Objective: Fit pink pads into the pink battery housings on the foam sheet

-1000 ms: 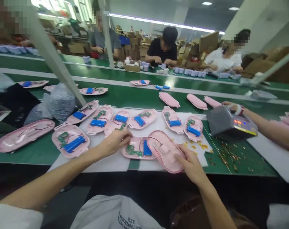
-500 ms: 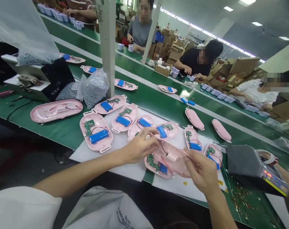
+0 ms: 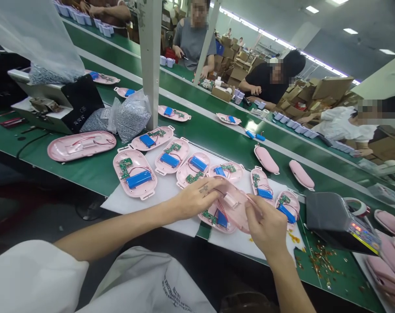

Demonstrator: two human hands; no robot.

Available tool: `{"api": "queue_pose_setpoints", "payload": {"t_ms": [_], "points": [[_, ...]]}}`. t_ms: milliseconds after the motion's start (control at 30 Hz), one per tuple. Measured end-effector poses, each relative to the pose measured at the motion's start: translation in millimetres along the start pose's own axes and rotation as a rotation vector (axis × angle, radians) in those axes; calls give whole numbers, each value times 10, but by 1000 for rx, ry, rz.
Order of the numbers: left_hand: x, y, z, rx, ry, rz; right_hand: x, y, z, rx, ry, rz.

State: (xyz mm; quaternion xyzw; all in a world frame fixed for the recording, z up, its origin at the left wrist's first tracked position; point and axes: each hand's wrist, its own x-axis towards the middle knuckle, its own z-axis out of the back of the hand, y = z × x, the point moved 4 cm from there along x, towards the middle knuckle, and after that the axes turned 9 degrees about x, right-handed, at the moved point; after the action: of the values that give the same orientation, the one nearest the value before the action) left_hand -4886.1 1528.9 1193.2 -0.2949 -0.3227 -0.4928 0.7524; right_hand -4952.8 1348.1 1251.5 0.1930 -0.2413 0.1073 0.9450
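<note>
A pink shell half (image 3: 238, 211) with a white part and thin wires inside is held tilted between both hands. My left hand (image 3: 197, 198) has its fingers closed on the shell's upper left end. My right hand (image 3: 267, 221) pinches the right edge. Just below the held shell lies another pink shell (image 3: 210, 217) with a green board and a blue battery, partly covered. Behind it sit similar opened shells, among them one (image 3: 135, 174) at the left and one (image 3: 287, 208) at the right, each with a green board and a blue battery.
A metal post (image 3: 151, 65) rises beside bags of screws (image 3: 134, 115) and a black machine (image 3: 82, 104). At right stand a dark device with a lit display (image 3: 339, 221) and a tape roll (image 3: 357, 206). Several people work across the green bench.
My left hand has moved from the wires to the shell's end. The shell and my right hand have shifted left. The other person's arm by the dark device has left the view.
</note>
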Motion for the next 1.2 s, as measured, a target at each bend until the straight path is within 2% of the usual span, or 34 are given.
{"api": "queue_pose_setpoints", "payload": {"t_ms": [100, 200, 267, 333, 433, 567, 633, 700, 767, 900, 1033, 1100, 1200], "points": [[-28, 10, -58, -105, 135, 39, -4, -15, 0, -3, -19, 13], [-20, 76, -66, -272, 235, 142, -8, -34, -22, 32, 35, 69], [12, 111, -35, -278, 169, 176, 6, -48, -19, 82, 49, 53], [34, 137, 3, -197, 33, 216, 33, -49, -1, 142, 42, 37], [5, 187, -3, -227, -91, 380, 74, -36, 28, 186, 31, 71], [-57, 225, -102, -633, -80, 529, 92, -95, 21, 209, 39, 67], [-102, 281, -181, -862, -54, 714, 96, -165, 6, 221, 32, 31], [-146, 322, -281, -1086, 20, 897, 115, -243, -26, 230, 41, -20], [-166, 336, -356, -1219, 93, 976, 157, -297, -88, 226, 85, -69], [-182, 360, -394, -1159, 91, 1013, 297, -257, -320, 175, 178, -150], [-152, 335, -359, -1019, 119, 1055, 414, -136, -620, 67, 309, -292], [-117, 341, -349, -907, 182, 1065, 456, -87, -729, 89, 385, -322], [-85, 369, -428, -818, 376, 1022, 478, -101, -767, 169, 453, -303]]}}
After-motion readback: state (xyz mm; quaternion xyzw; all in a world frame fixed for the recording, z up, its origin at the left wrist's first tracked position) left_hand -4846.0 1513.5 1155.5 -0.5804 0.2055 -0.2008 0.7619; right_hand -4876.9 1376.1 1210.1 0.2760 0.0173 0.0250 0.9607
